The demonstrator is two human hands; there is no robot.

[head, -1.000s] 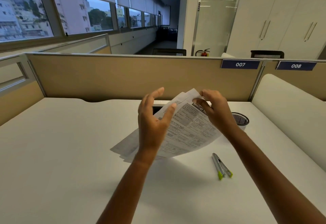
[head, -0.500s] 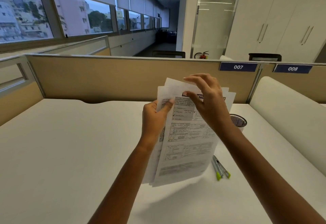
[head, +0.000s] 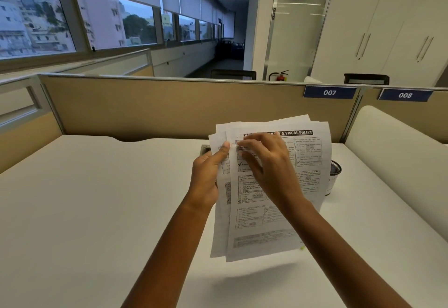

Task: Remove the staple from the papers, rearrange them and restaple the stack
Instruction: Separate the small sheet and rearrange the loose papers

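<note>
Two bare forearms reach up from the bottom edge over the plain white desk top (head: 97,210). Between them, a loose stack of white printed sheets with black boxed text (head: 274,223) is held upright above the desk, its lower edge clear of the surface and casting a soft shadow there. The sheets are fanned a little, so the edges of the back pages show to the left and along the top.

The left hand (head: 206,179) grips the stack's left edge, thumb pressed flat on the front near the upper left corner, the other fingers hidden behind the paper. The right hand (head: 271,169) lies over the front page, its fingers bent and close together, the fingertips (head: 242,144) reaching toward the left thumb at that same corner. Whether they pinch a staple there cannot be told; the spot is blurred.

A tiny yellow-green tip (head: 302,248) peeks out beside the stack's lower right corner. Just right of the papers, a dark mesh cup (head: 335,168) stands on the desk, partly hidden. Beyond runs a tan fabric partition (head: 157,106) carrying blue number plates reading 007 (head: 329,92) and 008 (head: 404,95).
</note>
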